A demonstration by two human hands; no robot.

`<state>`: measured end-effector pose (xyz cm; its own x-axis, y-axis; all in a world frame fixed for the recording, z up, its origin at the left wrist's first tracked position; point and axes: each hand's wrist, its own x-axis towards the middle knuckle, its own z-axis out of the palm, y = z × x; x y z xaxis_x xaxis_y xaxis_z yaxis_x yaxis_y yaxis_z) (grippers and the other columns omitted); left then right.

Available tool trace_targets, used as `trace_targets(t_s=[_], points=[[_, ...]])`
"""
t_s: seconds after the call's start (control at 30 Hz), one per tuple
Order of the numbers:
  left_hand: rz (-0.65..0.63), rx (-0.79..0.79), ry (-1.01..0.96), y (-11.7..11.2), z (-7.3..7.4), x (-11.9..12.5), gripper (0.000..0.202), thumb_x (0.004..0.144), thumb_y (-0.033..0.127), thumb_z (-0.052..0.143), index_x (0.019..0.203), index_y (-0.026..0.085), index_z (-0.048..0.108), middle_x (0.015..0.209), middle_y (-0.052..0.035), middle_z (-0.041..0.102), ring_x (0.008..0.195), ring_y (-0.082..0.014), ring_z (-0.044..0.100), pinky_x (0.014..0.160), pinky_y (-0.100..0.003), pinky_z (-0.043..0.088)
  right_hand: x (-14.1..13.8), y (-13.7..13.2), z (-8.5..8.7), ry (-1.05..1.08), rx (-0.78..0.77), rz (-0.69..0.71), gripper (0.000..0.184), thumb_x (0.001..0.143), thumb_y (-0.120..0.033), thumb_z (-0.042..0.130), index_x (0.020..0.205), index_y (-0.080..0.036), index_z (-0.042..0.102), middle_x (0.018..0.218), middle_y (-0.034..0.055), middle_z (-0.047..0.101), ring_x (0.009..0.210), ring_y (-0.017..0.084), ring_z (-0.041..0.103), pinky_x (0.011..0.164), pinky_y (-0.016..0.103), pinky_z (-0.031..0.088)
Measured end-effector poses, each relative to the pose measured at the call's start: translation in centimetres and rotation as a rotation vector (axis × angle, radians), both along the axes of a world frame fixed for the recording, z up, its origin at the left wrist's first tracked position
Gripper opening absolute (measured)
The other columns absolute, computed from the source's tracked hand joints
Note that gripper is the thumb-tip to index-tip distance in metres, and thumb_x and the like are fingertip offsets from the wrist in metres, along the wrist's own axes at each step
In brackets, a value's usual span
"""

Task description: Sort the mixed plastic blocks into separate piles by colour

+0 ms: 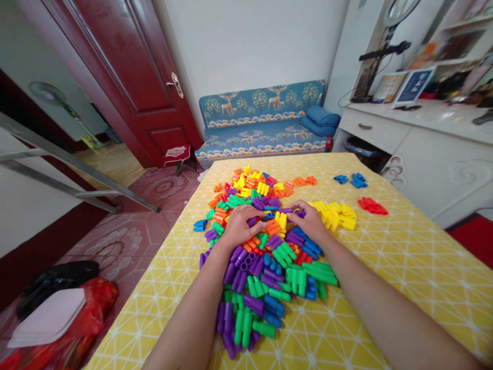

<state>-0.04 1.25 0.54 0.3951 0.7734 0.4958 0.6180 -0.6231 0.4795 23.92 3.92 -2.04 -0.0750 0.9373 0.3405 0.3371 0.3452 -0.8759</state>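
A big heap of coloured plastic peg blocks point(265, 246) lies on the table with a yellow patterned cloth point(404, 267). My left hand point(239, 226) rests palm down on the heap, fingers curled over purple and orange pieces. My right hand point(308, 220) lies on the heap too, fingers bent round a purple piece near a yellow one. Sorted groups lie apart on the cloth: yellow blocks point(339, 216) right beside my right hand, red blocks point(372, 206), blue blocks point(352, 180) and orange blocks point(304, 181) farther back.
A blue patterned sofa point(265, 123) stands behind the table against the wall. A dark red door point(131, 77) is at the left, a white cabinet point(431, 149) at the right. A red bag and dark items point(65, 308) lie on the floor at left.
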Motion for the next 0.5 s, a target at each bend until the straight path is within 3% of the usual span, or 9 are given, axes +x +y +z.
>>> trace_targets(t_s=[0.1, 0.27, 0.5], points=[[-0.001, 0.01, 0.008, 0.0, 0.0, 0.0, 0.027, 0.082, 0.04, 0.068, 0.105, 0.026, 0.071, 0.103, -0.0032, 0.072, 0.098, -0.0215, 0.063, 0.092, -0.037, 0.043, -0.4, -0.4, 0.8, 0.065, 0.003, -0.011, 0.02, 0.072, -0.034, 0.063, 0.086, -0.021, 0.06, 0.078, -0.0013, 0.063, 0.066, 0.014, 0.056, 0.064, 0.027, 0.046], [0.017, 0.012, 0.002, 0.0, -0.1, -0.1, 0.042, 0.081, 0.044, 0.068, 0.12, 0.026, 0.064, 0.109, -0.0039, 0.071, 0.101, -0.0227, 0.062, 0.094, -0.038, 0.042, -1.5, -1.0, 1.4, 0.083, -0.039, 0.111, 0.02, 0.075, -0.034, 0.062, 0.091, -0.022, 0.058, 0.075, -0.002, 0.062, 0.063, 0.014, 0.057, 0.062, 0.027, 0.047], [-0.026, 0.003, 0.017, 0.1, 0.1, -0.1, 0.032, 0.082, 0.043, 0.067, 0.107, 0.023, 0.071, 0.098, -0.0047, 0.072, 0.094, -0.0213, 0.063, 0.089, -0.035, 0.044, -3.0, -1.9, 2.1, -0.018, 0.036, 0.206, 0.015, 0.074, -0.024, 0.061, 0.088, -0.02, 0.061, 0.084, 0.0, 0.065, 0.077, 0.015, 0.06, 0.073, 0.028, 0.047]])
